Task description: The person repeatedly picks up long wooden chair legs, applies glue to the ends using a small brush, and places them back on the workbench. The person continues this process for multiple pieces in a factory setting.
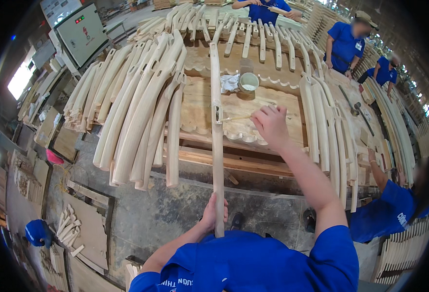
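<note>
My left hand (213,212) is wrapped round the lower end of a long pale wooden leg (217,160). The leg points away from me, its far part lying over the workbench. My right hand (271,124) pinches a thin light stick (238,117), whose tip is at the slot cut in the leg's side. Beyond that hand a small tub (249,82) with whitish contents stands on the bench, beside a crumpled white wad (230,83).
Curved wooden legs (141,107) are stacked at the left of the bench; more line its right side (324,124) and far edge. A hammer (355,109) lies to the right. Several people in blue shirts work around. A control cabinet (82,34) stands back left.
</note>
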Demonstrator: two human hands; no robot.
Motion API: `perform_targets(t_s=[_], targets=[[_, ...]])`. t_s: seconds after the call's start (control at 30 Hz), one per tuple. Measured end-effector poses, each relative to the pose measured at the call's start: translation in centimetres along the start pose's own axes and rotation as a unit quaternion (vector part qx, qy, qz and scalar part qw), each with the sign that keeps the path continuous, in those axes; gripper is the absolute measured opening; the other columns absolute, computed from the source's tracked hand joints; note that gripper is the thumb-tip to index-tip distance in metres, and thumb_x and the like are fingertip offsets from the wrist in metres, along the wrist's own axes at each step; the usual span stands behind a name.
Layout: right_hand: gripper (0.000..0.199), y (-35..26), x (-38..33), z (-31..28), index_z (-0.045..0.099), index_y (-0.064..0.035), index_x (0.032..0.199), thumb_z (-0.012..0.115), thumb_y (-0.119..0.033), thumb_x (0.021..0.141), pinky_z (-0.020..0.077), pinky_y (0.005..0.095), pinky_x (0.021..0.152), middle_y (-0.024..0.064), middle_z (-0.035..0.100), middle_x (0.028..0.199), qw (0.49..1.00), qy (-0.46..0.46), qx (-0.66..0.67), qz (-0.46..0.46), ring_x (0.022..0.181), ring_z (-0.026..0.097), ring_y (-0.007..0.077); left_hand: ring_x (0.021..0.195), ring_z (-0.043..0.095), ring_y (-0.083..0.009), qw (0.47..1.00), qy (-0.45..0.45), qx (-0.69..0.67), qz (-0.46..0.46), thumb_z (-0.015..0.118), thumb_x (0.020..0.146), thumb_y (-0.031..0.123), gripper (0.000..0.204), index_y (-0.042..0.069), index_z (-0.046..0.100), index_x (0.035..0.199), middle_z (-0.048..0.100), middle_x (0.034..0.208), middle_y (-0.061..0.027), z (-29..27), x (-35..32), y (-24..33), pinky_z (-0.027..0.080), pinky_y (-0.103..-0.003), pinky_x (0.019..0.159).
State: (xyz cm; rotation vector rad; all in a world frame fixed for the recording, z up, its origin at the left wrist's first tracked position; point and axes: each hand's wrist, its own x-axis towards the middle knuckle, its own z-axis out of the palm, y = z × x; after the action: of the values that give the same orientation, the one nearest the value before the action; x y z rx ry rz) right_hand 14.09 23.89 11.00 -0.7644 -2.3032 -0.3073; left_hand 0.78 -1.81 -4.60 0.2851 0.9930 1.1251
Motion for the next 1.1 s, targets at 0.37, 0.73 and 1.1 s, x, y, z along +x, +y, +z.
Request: perform_targets(t_s=[0.37,0.73,1.1], targets=[[0.007,-6.7,11.1,-0.6,0.059,-0.0153,0.074,0.054,-0.011,0.072,0.0279,0.0345,0.091,-0.0003,0.056,0.078,0.878,-0.203,-0.330,-0.282,0.091,0.050,0.0168,0.043,0.049,-0.0183,0.999,0.011,-0.028,0.038,0.033,0.092,0.055,0.053,0.004,0.045,0.088,0.049,0.057,-0.0091,0.5,0.1,-0.8,0.042,-0.030,0.039],[0.007,-6.9,10.8,-1.2,0.059,-0.0135,0.075,0.052,-0.011,0.075,0.0271,0.0361,0.091,0.0034,0.058,0.075,0.915,-0.201,-0.269,-0.223,0.089,0.053,0.0196,0.043,0.048,-0.0182,0.998,-0.009,-0.004,0.055,0.037,0.088,0.061,0.056,0.005,0.043,0.083,0.047,0.057,-0.0086,1.0,-0.2,-0.4,0.042,-0.031,0.038],[0.008,-9.0,10.9,-1.9,0.065,-0.0110,0.072,0.058,-0.014,0.074,0.0334,0.0412,0.081,0.0060,0.065,0.081,0.883,-0.265,-0.319,-0.222,0.083,0.058,0.0231,0.046,0.049,-0.0180,0.999,-0.022,-0.016,0.022,0.034,0.087,0.063,0.059,0.005,0.044,0.085,0.048,0.059,-0.0080,0.2,-0.7,0.8,0.043,-0.031,0.041]])
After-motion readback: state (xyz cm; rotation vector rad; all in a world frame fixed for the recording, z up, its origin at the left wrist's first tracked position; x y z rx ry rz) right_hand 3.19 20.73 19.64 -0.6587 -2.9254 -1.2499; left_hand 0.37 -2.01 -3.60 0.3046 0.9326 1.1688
